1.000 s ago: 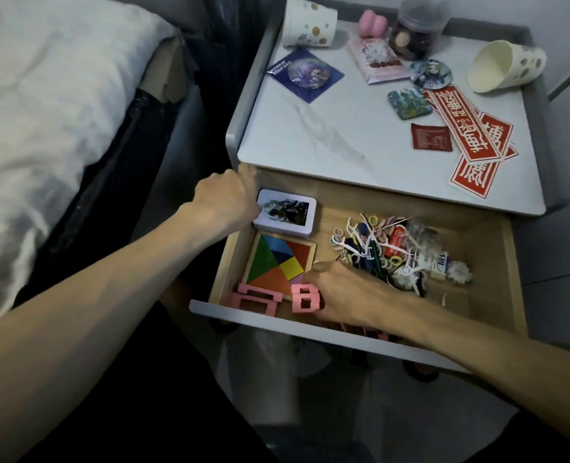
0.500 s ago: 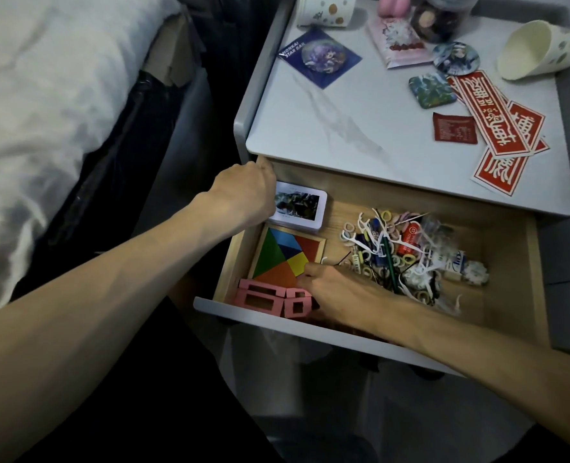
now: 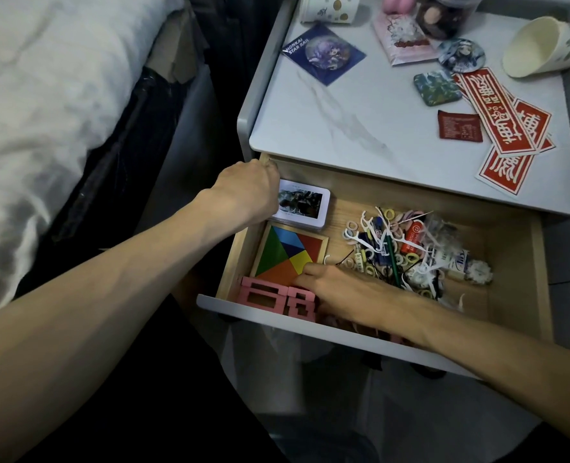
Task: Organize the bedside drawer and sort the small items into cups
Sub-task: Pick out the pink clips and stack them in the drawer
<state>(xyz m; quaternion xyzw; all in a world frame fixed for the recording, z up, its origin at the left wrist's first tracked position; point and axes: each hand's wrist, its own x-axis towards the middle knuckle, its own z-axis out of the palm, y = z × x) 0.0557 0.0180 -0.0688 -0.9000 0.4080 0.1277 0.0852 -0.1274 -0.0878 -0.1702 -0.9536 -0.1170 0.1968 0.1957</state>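
Open pale-wood drawer under marble-look counter: left hand has fingers curled over its left wall; right hand lies inside, fingers bent at the square tangram corner, grip not discernible, beside a tangled heap of small items.

Pink blocks; multicoloured tangram; red stickers.
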